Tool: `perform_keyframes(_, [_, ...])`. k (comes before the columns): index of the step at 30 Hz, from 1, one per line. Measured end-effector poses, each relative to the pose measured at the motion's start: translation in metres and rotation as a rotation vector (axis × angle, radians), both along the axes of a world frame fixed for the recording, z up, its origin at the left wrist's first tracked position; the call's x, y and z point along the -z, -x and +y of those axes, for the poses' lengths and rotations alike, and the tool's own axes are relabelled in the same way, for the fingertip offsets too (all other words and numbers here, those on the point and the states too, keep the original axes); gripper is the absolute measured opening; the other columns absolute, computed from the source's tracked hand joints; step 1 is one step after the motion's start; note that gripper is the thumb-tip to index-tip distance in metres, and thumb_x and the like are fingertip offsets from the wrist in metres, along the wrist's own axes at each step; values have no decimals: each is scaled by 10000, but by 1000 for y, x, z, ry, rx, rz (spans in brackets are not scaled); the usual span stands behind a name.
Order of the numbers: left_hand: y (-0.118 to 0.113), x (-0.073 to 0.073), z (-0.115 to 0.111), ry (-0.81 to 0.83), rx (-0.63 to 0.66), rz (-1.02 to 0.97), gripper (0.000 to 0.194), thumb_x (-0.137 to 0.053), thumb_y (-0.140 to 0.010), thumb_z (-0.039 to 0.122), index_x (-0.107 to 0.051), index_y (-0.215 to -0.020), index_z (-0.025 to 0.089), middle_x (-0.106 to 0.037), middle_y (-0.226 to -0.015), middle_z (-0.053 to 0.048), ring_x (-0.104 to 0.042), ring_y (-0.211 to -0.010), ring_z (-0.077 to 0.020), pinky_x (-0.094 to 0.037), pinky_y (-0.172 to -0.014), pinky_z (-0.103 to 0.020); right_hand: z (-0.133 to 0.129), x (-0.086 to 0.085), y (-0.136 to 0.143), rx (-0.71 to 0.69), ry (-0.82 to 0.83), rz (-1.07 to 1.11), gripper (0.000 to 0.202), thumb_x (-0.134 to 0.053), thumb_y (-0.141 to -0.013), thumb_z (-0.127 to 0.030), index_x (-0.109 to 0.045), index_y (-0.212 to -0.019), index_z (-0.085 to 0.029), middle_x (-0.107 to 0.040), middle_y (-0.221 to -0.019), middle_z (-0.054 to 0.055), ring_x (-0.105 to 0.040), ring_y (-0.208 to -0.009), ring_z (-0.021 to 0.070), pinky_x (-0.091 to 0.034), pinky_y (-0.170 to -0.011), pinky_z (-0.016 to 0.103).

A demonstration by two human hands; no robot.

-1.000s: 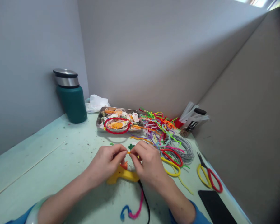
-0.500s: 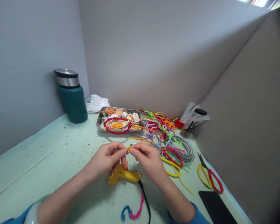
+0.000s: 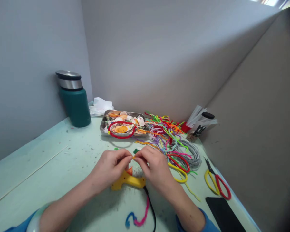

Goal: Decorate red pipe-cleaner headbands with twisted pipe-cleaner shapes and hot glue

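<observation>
My left hand (image 3: 112, 166) and my right hand (image 3: 153, 162) meet above the table, fingertips almost touching. Both pinch a short orange pipe cleaner piece (image 3: 133, 157), mostly hidden by the fingers. Below them lies a yellow glue gun (image 3: 132, 182), its black cord running toward the front edge. An orange shell-like piece (image 3: 130, 170) shows just behind the glue gun. A small dark green piece (image 3: 135, 150) lies beyond the fingertips. Nearer to me is a curled pink and blue pipe cleaner (image 3: 142, 221).
A metal tray (image 3: 105, 132) of painted shells, with a red loop (image 3: 122, 137) on it, stands at the back. Heaped pipe cleaners (image 3: 168, 129) and grey coils (image 3: 195, 154) lie right, by scissors (image 3: 217, 180) and a black phone-like slab (image 3: 223, 214). A green bottle (image 3: 76, 106) stands left.
The fingertips of both hands have come closer together and slightly lower, so less of the orange piece shows. The left hand's lower fingers have curled in, uncovering more behind the glue gun.
</observation>
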State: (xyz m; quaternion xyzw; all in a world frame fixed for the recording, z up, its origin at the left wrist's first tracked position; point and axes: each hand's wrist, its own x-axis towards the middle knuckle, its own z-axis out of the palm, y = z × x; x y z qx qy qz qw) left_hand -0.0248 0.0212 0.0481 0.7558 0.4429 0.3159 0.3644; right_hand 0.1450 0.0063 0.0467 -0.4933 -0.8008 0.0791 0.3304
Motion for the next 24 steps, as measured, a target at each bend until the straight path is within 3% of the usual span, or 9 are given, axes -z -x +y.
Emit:
perform_keyframes(4, [-2, 1, 0, 186, -3, -146, 234, -471, -852, 356, -572, -732, 182, -637, -593, 18, -492, -451, -91, -359, -445, -182, 0, 1, 1, 4, 80, 264, 121, -560, -829, -154, -595, -714, -173, -582, -714, 6, -522, -690, 139, -375, -633, 253])
perform_keyframes(8, [-7, 7, 0, 391, 71, -320, 254, -480, -848, 403, -520, -760, 168, -645, -608, 0, -433, -383, -66, -324, -405, -181, -1, 6, 10, 13, 290, 667, 113, -579, -793, -182, -595, -683, -169, -574, -651, -16, -510, -617, 120, -390, -581, 231])
perform_keyframes(12, [-8, 11, 1, 488, 108, -429, 290, -492, -845, 425, -509, -750, 152, -663, -648, -25, -452, -382, -49, -324, -423, -179, -2, 9, 20, 46, 433, 959, 103, -597, -768, -225, -614, -685, -166, -543, -581, -42, -469, -529, 95, -378, -525, 211])
perform_keyframes(16, [-6, 9, 1, 495, 63, -407, 284, -496, -840, 431, -509, -765, 158, -675, -658, -35, -473, -392, -60, -333, -414, -178, 2, 7, 13, 31, 448, 875, 188, -568, -802, -269, -653, -681, -153, -532, -559, -33, -473, -533, 100, -390, -545, 219])
perform_keyframes(18, [-5, 8, 2, 483, 40, -374, 278, -500, -834, 432, -509, -759, 164, -669, -637, -27, -467, -391, -66, -345, -406, -180, 4, 4, 6, 8, 435, 777, 210, -529, -837, -282, -681, -767, -155, -578, -622, -12, -492, -548, 105, -401, -556, 227])
perform_keyframes(21, [-5, 8, 3, 433, 2, -318, 271, -513, -820, 425, -512, -723, 172, -637, -577, 4, -456, -381, -72, -350, -389, -178, 5, 0, -2, -12, 319, 575, 160, -559, -827, -241, -679, -913, -180, -644, -812, 23, -553, -667, 127, -427, -623, 239])
perform_keyframes(24, [-4, 9, 4, 370, -6, -261, 253, -515, -816, 409, -537, -721, 175, -598, -540, 32, -444, -370, -72, -345, -378, -177, 2, -2, -3, -45, 176, 337, 106, -569, -818, -178, -658, -874, -186, -639, -850, 27, -561, -760, 141, -421, -689, 248])
